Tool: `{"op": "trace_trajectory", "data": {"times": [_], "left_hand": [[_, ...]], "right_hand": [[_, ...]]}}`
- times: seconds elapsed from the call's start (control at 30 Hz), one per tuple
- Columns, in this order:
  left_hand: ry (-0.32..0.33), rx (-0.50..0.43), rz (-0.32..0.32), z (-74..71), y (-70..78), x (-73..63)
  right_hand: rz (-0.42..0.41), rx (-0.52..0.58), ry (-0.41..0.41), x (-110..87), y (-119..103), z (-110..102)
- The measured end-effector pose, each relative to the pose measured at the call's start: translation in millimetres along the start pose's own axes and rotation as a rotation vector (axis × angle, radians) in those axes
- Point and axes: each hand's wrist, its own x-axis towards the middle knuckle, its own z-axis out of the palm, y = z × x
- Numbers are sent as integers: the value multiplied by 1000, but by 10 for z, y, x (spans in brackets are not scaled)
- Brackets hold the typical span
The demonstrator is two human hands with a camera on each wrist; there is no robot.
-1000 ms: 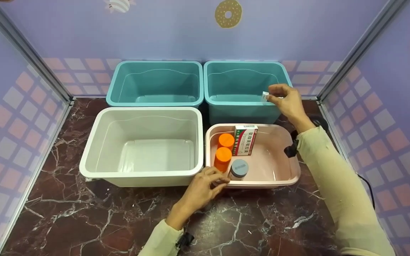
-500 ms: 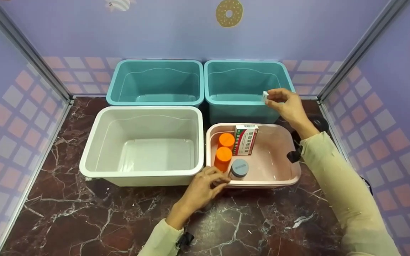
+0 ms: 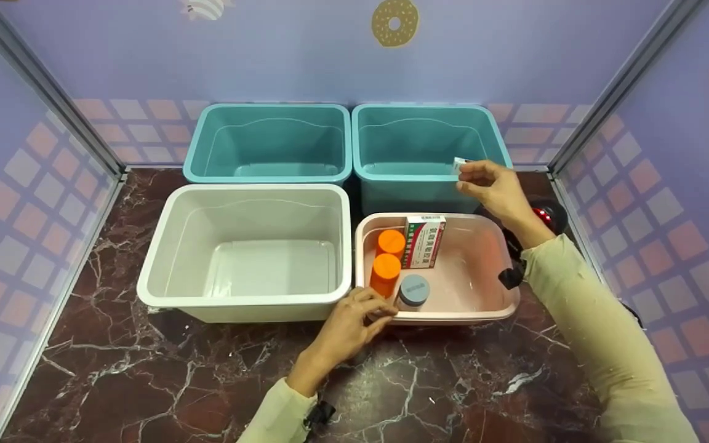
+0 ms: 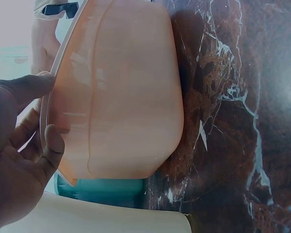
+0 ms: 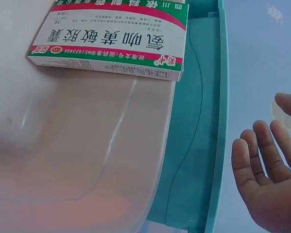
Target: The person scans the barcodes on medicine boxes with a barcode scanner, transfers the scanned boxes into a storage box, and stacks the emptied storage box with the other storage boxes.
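My left hand (image 3: pixel 348 323) grips the front left rim of a pink plastic bin (image 3: pixel 459 317), its fingers bent over the edge. Above the front right rim of the right teal bin (image 3: pixel 419 195) is my right hand (image 3: pixel 499 191), thumb and fingers parted. A small white box (image 3: pixel 458 163) shows just past its fingertips, over that bin's opening. The right wrist view shows the fingers (image 5: pixel 264 141) spread with no box between them. Inside the pink bin stand a capsule medicine box (image 3: pixel 425 243), two bottles with orange caps (image 3: pixel 386 266) and a bottle with a grey cap (image 3: pixel 414 290).
A white bin (image 3: pixel 247 301) stands left of the pink one, with another teal bin (image 3: pixel 268 179) behind it. All rest on a dark marbled table (image 3: pixel 170 375) between patterned walls. A black object with red lights (image 3: pixel 548 215) sits by my right wrist.
My right thumb has dropped away from the small white box and the fingers have parted. The right hand has shifted slightly down and right. My left hand stays put on the pink bin.
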Motion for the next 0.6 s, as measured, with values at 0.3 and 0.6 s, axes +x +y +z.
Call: {"op": "trace_trajectory", "data": {"times": [0.3,0.6], "left_hand": [[7,5,3,-7,8,-2],[-8,7,-15,-9,13,-6]], "right_hand": [[19,-52,-36,-90,28,18],[66,-50,-96,-176,65,66]]}}
